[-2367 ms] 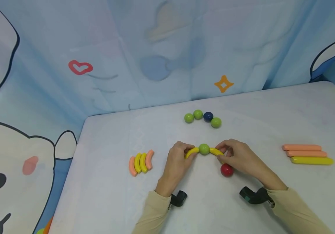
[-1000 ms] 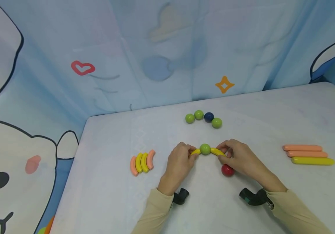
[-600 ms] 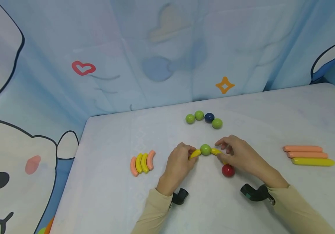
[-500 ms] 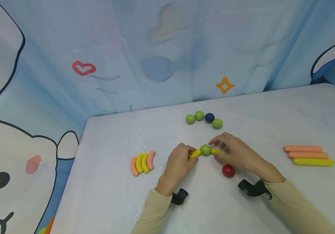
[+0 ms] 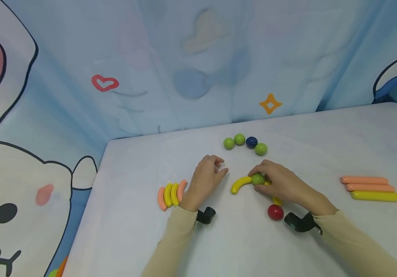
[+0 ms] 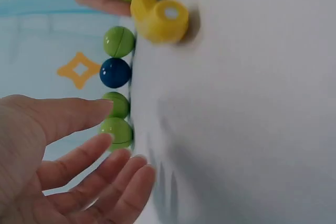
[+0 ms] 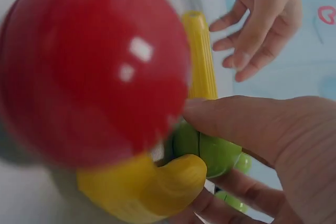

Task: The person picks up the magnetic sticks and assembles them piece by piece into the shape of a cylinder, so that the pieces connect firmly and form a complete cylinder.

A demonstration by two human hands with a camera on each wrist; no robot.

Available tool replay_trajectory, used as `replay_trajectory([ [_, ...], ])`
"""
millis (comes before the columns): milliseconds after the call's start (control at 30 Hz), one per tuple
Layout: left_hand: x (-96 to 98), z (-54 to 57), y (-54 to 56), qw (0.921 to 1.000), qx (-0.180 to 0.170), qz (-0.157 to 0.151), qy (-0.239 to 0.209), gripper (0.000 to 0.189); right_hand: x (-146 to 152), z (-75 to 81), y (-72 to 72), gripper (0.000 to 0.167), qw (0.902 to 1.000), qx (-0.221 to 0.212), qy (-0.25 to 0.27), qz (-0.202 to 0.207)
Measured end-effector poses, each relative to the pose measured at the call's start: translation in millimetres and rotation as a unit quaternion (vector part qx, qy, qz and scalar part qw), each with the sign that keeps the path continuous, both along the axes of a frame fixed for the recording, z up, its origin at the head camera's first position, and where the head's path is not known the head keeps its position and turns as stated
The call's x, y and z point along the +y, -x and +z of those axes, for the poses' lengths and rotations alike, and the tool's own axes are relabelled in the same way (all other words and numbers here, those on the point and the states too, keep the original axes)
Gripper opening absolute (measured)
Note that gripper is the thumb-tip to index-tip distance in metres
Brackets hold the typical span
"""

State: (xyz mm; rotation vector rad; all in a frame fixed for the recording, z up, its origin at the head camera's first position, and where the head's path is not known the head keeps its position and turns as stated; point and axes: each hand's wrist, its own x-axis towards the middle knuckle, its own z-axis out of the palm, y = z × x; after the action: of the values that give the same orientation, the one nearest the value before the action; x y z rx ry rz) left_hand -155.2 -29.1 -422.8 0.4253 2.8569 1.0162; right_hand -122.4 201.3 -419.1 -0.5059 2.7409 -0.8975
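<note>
My right hand point(image 5: 283, 184) pinches a green ball point(image 5: 258, 179) between thumb and fingers. A curved yellow rod point(image 5: 240, 185) runs from the ball's left side, its far end free. Another curved yellow rod point(image 7: 142, 187) bends from the ball toward a red ball point(image 5: 275, 212) at its lower end; the hand partly covers this rod in the head view. My left hand point(image 5: 203, 181) stays apart to the left, fingers loosely spread and holding nothing. In the left wrist view its thumb and fingers point(image 6: 73, 163) are parted.
Behind the hands sit more green balls point(image 5: 239, 139) and a dark blue ball point(image 5: 252, 142). Short curved rods point(image 5: 170, 194), pink and yellow, lie side by side at left, close to the left wrist. Straight pink rods point(image 5: 364, 180) and a yellow one point(image 5: 376, 196) lie at right.
My left hand has let go of the left yellow rod and drawn back leftward. My right hand has moved from the right yellow rod to the green ball; the joined pieces have shifted slightly right.
</note>
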Motion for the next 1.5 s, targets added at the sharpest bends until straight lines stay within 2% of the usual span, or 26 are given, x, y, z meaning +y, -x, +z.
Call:
replay_trajectory([
  [133,11.3,1.6,22.1,0.9996,0.026,-0.009,0.010,0.040,17,-1.2,-9.6,0.033,0.9991,-0.018,-0.001,-0.038],
  [333,33.2,1.8,54.9,0.9960,0.056,-0.023,0.065,0.052,36,-2.2,-24.8,0.040,0.9975,-0.036,0.005,-0.061],
  [433,41.6,-1.0,64.4,0.9936,0.053,-0.015,0.099,0.049,42,-2.4,-31.5,0.042,0.9972,-0.043,0.017,-0.059],
  [533,47.4,-4.4,67.5,0.9927,0.050,-0.014,0.109,0.043,48,-2.2,-37.8,0.044,0.9972,-0.042,0.023,-0.058],
  [667,50.4,-5.6,62.0,0.9928,0.051,-0.027,0.105,0.032,55,-3.0,-42.4,0.046,0.9976,-0.027,0.021,-0.060],
  [833,50.6,-0.6,47.0,0.9927,0.055,-0.033,0.102,0.025,60,-5.6,-43.0,0.047,0.9973,-0.026,0.025,-0.065],
  [933,47.3,3.7,34.8,0.9954,0.044,-0.048,0.070,0.019,63,-7.3,-42.5,0.047,0.9971,-0.027,0.022,-0.067],
  [1033,41.9,7.0,20.7,0.9983,0.013,-0.056,0.008,0.018,64,-8.3,-42.7,0.047,0.9972,-0.024,0.021,-0.068],
  [1133,34.9,8.3,6.9,0.9977,-0.011,-0.050,-0.044,0.017,64,-8.9,-43.8,0.046,0.9973,-0.020,0.021,-0.067],
  [1200,29.8,7.8,-1.3,0.9967,-0.018,-0.049,-0.062,0.019,63,-9.1,-44.2,0.046,0.9973,-0.021,0.021,-0.067],
  [1333,20.9,3.9,-14.8,0.9955,-0.020,-0.066,-0.064,0.026,62,-9.2,-43.9,0.046,0.9974,-0.021,0.016,-0.067],
  [1500,14.1,-5.5,-25.8,0.9937,-0.021,-0.088,-0.065,0.032,61,-9.3,-43.0,0.047,0.9978,-0.012,0.012,-0.065],
])
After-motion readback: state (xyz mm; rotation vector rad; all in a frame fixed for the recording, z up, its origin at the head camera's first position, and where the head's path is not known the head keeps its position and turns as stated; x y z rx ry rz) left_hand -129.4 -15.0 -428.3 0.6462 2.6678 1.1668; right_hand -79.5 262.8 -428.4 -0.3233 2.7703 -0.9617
